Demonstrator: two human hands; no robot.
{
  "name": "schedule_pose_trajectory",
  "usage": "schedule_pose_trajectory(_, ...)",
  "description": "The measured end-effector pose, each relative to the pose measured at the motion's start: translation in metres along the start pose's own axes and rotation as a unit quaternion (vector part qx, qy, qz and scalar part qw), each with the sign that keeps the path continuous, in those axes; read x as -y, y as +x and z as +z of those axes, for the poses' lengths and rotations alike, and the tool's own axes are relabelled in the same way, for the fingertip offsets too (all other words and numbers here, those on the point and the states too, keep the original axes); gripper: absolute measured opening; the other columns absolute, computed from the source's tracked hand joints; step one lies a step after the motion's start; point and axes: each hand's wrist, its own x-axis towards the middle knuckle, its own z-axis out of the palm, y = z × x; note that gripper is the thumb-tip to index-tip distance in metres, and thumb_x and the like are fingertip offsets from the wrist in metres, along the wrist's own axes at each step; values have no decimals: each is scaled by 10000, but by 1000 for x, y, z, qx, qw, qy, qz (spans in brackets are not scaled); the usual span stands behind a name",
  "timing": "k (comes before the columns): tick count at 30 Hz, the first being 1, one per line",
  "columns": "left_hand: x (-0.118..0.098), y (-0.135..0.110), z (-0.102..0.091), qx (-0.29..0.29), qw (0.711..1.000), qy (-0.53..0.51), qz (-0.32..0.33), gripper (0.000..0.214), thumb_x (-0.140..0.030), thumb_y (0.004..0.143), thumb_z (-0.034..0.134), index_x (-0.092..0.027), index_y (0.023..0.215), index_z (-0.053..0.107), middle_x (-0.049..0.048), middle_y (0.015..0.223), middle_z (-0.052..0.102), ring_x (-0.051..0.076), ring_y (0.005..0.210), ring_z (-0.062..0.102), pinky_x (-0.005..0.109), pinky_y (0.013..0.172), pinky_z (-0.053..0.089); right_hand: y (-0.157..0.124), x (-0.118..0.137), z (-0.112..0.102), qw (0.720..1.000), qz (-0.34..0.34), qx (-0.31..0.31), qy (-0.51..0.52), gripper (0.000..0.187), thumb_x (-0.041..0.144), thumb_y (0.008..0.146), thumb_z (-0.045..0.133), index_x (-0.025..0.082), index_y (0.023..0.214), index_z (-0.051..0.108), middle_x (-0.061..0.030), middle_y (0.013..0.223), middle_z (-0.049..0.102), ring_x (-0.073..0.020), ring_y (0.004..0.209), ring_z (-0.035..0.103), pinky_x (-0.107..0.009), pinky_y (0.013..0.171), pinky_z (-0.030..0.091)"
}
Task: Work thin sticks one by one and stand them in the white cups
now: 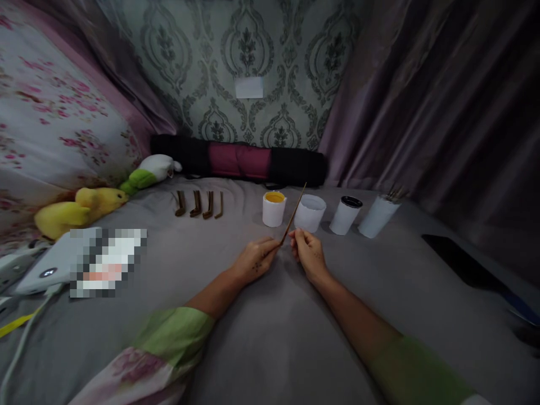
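My left hand is closed round the lower end of a thin brown stick, which slants up and to the right. Close beside it, my right hand has its fingers curled together in a pinch; what lies between them, if anything, is too small to make out. Beyond the hands stand a white cup with yellow inside, a wider white tub partly behind the stick, a white cup with a dark rim and a leaning white cylinder with several thin sticks poking out.
Several small bundles of bent brown sticks lie in a row at the left on the grey sheet. Further left are plush toys, a white power bank and a cable. A dark flat object lies at right; a black-and-maroon roll lines the wall.
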Motion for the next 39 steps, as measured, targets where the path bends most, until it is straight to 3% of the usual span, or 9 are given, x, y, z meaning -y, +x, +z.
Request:
schedule_pose_trajectory(11,8,-2,2,58,995,82,29,318,-188,828,350,-211,1055,572,66,847,574,143,795,530,230,728,397,0,5,0,1000,17,-5,22,438,569,747,404,150,758,534,16,562,464,-65,400,382,-178,336,270)
schedule_pose_trajectory(19,12,-3,3,79,990,110,35,316,-180,817,363,-210,1053,571,69,849,562,150,804,531,235,728,405,-1,4,0,999,-3,6,31,413,546,747,432,153,773,557,31,552,446,-57,397,378,-176,347,270)
schedule_pose_trajectory(28,13,-2,4,68,991,111,22,296,-206,829,360,-202,1004,599,66,816,561,142,772,530,236,710,404,2,-4,0,1000,-2,-1,-2,407,534,698,509,141,791,560,28,542,477,-63,402,379,-181,362,292)
schedule_pose_trajectory(39,10,1,8,11,1000,2,-27,251,-197,783,448,-228,937,643,37,809,616,138,743,551,222,670,395,3,-3,-1,1000,-7,-2,-12,385,506,715,499,135,793,566,23,561,485,-60,401,386,-184,364,304)
